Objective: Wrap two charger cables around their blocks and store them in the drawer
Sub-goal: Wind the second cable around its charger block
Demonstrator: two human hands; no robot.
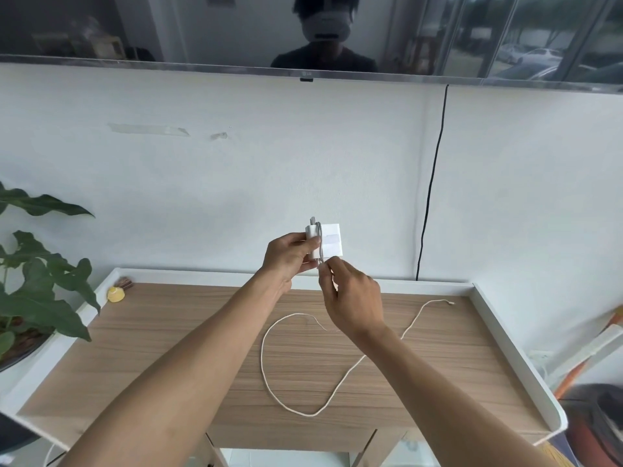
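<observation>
While my left hand [290, 257] gripped the charger block [328, 241], fingers curled round it, my right hand [350, 298] pinched the cable [262, 360] just beneath the block, where about one turn lay across its face. Most of the cable hung slack and looped on the table [168, 332] below my fingers. I judged the first wrap barely begun, with no second charger or drawer in sight.

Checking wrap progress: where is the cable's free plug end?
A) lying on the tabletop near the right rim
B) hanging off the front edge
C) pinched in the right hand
A: the plug end lies on the tabletop by the right rim; the right hand pinches the cable at the charger block.
</observation>
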